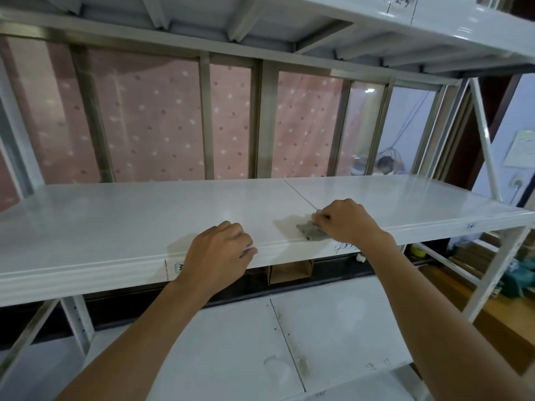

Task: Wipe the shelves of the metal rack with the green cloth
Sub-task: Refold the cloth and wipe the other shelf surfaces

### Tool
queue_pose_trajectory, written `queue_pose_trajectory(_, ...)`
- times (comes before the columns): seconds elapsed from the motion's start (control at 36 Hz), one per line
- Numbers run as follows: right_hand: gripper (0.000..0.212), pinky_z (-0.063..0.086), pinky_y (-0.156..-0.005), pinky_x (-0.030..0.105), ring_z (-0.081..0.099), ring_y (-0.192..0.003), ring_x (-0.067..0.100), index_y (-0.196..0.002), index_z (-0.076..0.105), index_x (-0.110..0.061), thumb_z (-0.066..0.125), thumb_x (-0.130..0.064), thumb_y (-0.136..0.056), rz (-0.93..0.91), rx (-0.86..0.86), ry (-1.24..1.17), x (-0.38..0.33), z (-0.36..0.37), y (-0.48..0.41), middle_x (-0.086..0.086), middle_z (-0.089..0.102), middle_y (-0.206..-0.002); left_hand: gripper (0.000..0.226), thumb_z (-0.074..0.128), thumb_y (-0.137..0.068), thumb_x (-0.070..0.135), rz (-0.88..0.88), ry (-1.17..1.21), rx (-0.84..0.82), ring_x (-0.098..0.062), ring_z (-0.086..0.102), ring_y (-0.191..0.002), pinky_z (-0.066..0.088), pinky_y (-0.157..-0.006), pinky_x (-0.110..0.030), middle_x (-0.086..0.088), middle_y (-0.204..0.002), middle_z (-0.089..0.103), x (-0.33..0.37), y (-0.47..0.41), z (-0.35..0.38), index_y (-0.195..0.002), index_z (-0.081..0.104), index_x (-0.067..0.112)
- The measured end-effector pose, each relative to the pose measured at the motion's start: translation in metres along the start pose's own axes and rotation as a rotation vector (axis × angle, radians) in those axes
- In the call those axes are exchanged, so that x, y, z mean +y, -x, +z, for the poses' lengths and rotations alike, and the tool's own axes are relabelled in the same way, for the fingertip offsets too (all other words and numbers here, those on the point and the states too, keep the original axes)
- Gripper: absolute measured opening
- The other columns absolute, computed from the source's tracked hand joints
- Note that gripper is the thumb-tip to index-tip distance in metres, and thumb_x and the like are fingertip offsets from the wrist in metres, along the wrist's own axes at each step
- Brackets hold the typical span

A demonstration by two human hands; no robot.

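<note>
I have the right hand [344,224] closed on the green cloth [309,232], fingers curled down over its bunched top. The cloth lies on the middle shelf [115,221] of the metal rack [498,270], close to the front lip and just beside the seam [298,195] where the two shelf panels meet. The left hand [217,253] rests on the front lip further along with its knuckles up and fingers curled. I cannot tell whether it clasps the edge or only leans on it.

I judge the step in hand to be wiping this middle shelf, with most of the white surface not yet covered. To do it well I would flatten the cloth under the palm instead of keeping it wadded, so that more of it meets the metal. Then I would run long overlapping strokes from the back edge to the front, working outward from the seam to each end. The seam deserves a pass along its own line, since grime gathers there. The lower shelf [231,342] shows dirty specks along its joint [282,322], so it looks to need the cloth too. The left hand should keep bracing the rack against the push
</note>
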State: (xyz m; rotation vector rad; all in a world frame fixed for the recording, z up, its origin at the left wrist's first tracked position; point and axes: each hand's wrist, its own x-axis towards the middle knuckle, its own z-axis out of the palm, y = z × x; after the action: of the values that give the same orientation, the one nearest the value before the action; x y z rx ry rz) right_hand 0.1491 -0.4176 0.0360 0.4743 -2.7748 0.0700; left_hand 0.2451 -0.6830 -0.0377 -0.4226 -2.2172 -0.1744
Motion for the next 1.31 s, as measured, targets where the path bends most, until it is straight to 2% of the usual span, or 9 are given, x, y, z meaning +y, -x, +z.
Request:
queue_pose_trajectory(0.08,0.035,0.028,-0.053,0.022,0.053,-0.073,0.02,-0.09,0.075,-0.02,0.044,-0.029,-0.103,-0.007,0.007,-0.011,-0.002,-0.002,0.002,-0.009,0.054,-0.07,0.019,0.064,-0.087,0.029,0.045,-0.031,0.039,-0.017,0.061,-0.07,0.049,-0.057,-0.029,0.005,-0.078,0.067,-0.009,0.009,-0.006,-0.077,0.076,0.018)
queue_pose_trajectory(0.25,0.026,0.037,-0.069,0.028,0.061,-0.09,0.026,-0.106,0.077,-0.023,0.052,-0.029,-0.1,-0.129,0.134,-0.167,-0.064,0.013,0.019,0.007,0.067,-0.096,0.022,0.064,-0.094,0.023,0.054,-0.099,0.127,-0.019,0.057,-0.069,0.05,-0.061,-0.033,0.001,-0.078,0.064,-0.045,0.045,-0.032,-0.075,0.071,0.015)
queue_pose_trajectory(0.47,0.023,0.029,-0.059,0.02,0.054,-0.052,0.021,-0.057,0.069,-0.013,0.082,-0.012,-0.075,-0.487,0.302,-0.238,-0.267,0.026,0.03,0.004,0.06,-0.056,0.016,0.068,-0.093,0.016,-0.034,-0.212,0.21,-0.024,0.061,-0.071,0.053,-0.064,-0.039,-0.005,-0.081,0.067,-0.115,0.113,-0.102,-0.079,0.074,0.011)
queue_pose_trajectory(0.67,0.018,0.019,-0.071,0.025,0.057,-0.089,0.031,-0.093,0.074,-0.005,0.056,-0.009,-0.093,-0.706,0.262,-0.315,-0.426,0.025,0.028,0.014,0.066,-0.096,0.017,0.056,-0.092,0.001,-0.152,-0.436,0.195,-0.03,0.063,-0.074,0.055,-0.064,-0.041,-0.014,-0.088,0.068,-0.189,0.187,-0.18,-0.084,0.071,0.003)
queue_pose_trajectory(0.86,0.019,0.04,-0.09,0.035,0.057,-0.097,0.033,-0.098,0.072,-0.008,0.055,-0.013,-0.091,-0.843,0.182,-0.313,-0.543,0.022,0.028,0.014,0.066,-0.101,0.02,0.051,-0.095,-0.002,-0.279,-0.518,0.182,-0.034,0.067,-0.093,0.061,-0.081,-0.041,-0.019,-0.103,0.069,-0.214,0.222,-0.228,-0.102,0.07,-0.004)
queue_pose_trajectory(1.08,0.021,0.046,-0.075,0.03,0.056,-0.087,0.021,-0.1,0.078,-0.017,0.062,-0.011,-0.087,-0.893,-0.047,-0.523,-0.541,0.014,0.003,0.003,0.062,-0.09,0.027,0.052,-0.099,0.005,-0.273,-0.45,0.264,-0.029,0.069,-0.102,0.057,-0.091,-0.035,-0.017,-0.112,0.072,-0.22,0.223,-0.227,-0.117,0.069,-0.004)
queue_pose_trajectory(1.17,0.021,0.049,-0.073,0.033,0.061,-0.086,0.027,-0.091,0.077,-0.012,0.057,-0.016,-0.09,-0.84,-0.081,-0.487,-0.537,0.021,-0.015,0.009,0.067,-0.091,0.022,0.053,-0.099,0.004,-0.275,-0.457,0.25,-0.03,0.07,-0.097,0.064,-0.076,-0.04,-0.016,-0.108,0.072,-0.224,0.219,-0.213,-0.11,0.071,-0.004)
queue_pose_trajectory(1.22,0.025,0.044,-0.07,0.031,0.062,-0.092,0.031,-0.101,0.076,-0.011,0.053,-0.011,-0.091,-0.761,-0.111,-0.467,-0.532,0.021,-0.028,0.012,0.068,-0.099,0.019,0.054,-0.095,0.001,-0.256,-0.476,0.244,-0.031,0.07,-0.09,0.063,-0.067,-0.04,-0.014,-0.099,0.071,-0.223,0.216,-0.206,-0.097,0.072,-0.002)
queue_pose_trajectory(1.31,0.039,0.05,-0.084,0.034,0.062,-0.104,0.031,-0.121,0.072,-0.019,0.051,-0.004,-0.091,-0.708,-0.135,-0.427,-0.516,0.025,-0.046,0.011,0.068,-0.117,0.019,0.057,-0.092,0.005,-0.237,-0.474,0.255,-0.03,0.071,-0.086,0.061,-0.074,-0.038,-0.011,-0.094,0.074,-0.218,0.206,-0.201,-0.09,0.075,0.001)
